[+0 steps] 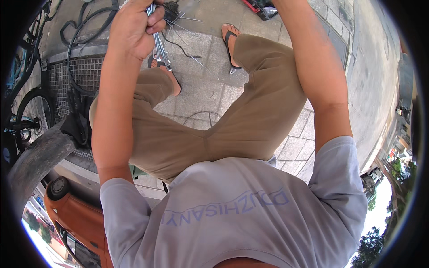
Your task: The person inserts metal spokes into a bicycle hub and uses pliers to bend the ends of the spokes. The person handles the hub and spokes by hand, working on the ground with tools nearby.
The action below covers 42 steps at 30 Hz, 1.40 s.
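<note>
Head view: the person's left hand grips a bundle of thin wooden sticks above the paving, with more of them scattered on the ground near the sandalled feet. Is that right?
Not quite. In the head view the left hand grips a bundle of thin metal rods, shiny and silver, not wooden sticks. The rest holds: more rods lie scattered on the paving near the sandalled feet.
</note>
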Tool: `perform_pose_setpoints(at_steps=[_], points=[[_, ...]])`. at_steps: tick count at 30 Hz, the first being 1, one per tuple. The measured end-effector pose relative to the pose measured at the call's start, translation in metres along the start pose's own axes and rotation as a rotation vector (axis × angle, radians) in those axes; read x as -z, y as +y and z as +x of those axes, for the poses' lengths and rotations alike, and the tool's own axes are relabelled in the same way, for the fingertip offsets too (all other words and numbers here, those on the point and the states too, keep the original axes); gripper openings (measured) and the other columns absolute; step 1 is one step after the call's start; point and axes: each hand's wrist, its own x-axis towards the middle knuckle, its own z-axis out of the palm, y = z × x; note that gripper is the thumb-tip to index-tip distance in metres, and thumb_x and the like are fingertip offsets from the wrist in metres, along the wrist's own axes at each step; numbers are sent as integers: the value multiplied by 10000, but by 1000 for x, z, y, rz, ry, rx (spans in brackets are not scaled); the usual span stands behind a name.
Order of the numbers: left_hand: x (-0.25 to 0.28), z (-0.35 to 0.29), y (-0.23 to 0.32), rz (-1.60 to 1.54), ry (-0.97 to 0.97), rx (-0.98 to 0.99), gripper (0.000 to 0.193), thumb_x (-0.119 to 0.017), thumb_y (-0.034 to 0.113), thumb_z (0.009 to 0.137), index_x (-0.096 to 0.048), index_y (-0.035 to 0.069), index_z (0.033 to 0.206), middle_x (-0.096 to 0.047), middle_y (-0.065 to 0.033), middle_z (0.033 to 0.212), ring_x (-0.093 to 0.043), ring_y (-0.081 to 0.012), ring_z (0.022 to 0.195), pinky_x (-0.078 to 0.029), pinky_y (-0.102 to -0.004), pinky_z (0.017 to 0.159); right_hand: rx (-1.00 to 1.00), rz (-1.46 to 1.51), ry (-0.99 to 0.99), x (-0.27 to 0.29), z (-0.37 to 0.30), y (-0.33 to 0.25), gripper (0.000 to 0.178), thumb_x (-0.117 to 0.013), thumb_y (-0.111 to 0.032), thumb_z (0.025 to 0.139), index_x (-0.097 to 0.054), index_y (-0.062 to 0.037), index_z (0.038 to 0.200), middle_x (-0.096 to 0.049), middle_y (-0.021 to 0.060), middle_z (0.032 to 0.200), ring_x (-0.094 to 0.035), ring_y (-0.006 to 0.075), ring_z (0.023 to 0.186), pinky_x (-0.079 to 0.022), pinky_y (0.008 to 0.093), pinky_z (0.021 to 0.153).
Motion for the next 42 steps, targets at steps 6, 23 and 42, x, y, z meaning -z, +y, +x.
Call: perform_pose_setpoints(at_steps=[6, 23, 42], points=[[-1, -12, 29, -96, -4, -75, 193, -552, 212, 1090, -561, 27, 1143, -534, -8, 958, -348, -47, 597, -267, -216, 489, -228, -752, 294, 122, 16, 147, 332, -680, -290, 938, -733, -91, 1198, -763, 144, 989, -725, 261, 832, -577, 379, 737], [-3, -14, 22, 68, 376, 88, 218, -589, 274, 1074, -596, 62, 1128, -531, 10, 855, -364, -47, 555, -281, -196, 467, 63, -1919, -373, 74, -58, 517, 393, -516, -339, 977, -644, -195, 1320, -542, 41, 1298, -443, 253, 1256, -372, 493, 974], [16, -20, 26, -32, 365, -58, 207, -621, 190, 1043, -614, -16, 1018, -629, -102, 907, -579, -176, 724, -522, -324, 574, -368, -519, 485, 172, -149, 224, 351, -686, -309, 939, -702, 25, 1046, -693, 73, 899, -610, 171, 804, -490, 335, 743]])
